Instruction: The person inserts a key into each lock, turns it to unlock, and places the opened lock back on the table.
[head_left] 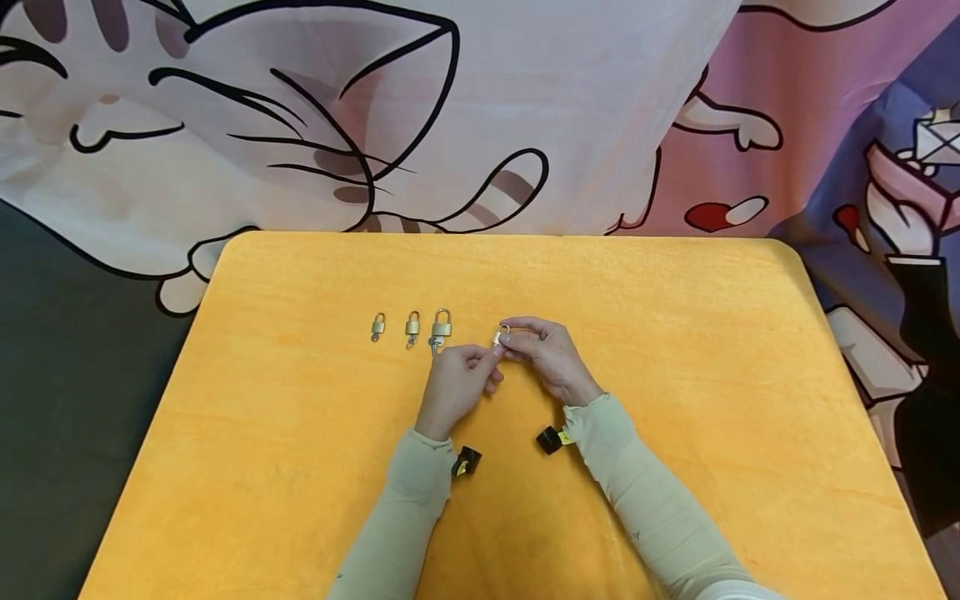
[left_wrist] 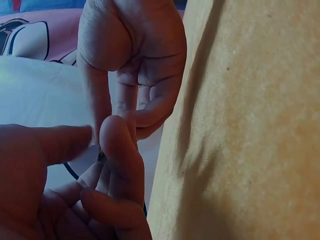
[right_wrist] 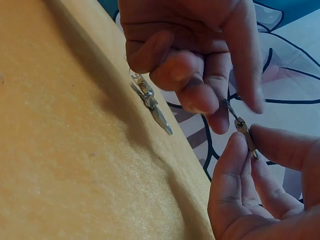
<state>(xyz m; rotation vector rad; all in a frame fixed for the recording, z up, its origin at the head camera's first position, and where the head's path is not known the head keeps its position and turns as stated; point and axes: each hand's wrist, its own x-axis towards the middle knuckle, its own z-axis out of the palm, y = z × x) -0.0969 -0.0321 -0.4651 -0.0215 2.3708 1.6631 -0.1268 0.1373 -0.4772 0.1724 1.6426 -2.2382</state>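
A small brass padlock (right_wrist: 245,134) with a key (right_wrist: 231,108) in its lower end is held up over the table. My right hand (head_left: 551,354) pinches the lock body between thumb and fingers, its shackle pointing away in the head view. Beside the key is my left hand (head_left: 461,383). In the right wrist view its index fingertip (right_wrist: 218,121) is right at the key, while the blurred thumb (right_wrist: 250,70) stands apart from it. The other left fingers are loosely bent. In the left wrist view, fingers hide most of the lock.
Three more brass padlocks lie in a row left of my hands: a small one (head_left: 378,327), a medium one (head_left: 412,325) and a larger one (head_left: 442,329), each with keys at its lower end. The yellow table (head_left: 300,467) meets a cartoon-printed cloth (head_left: 585,108) at its far edge.
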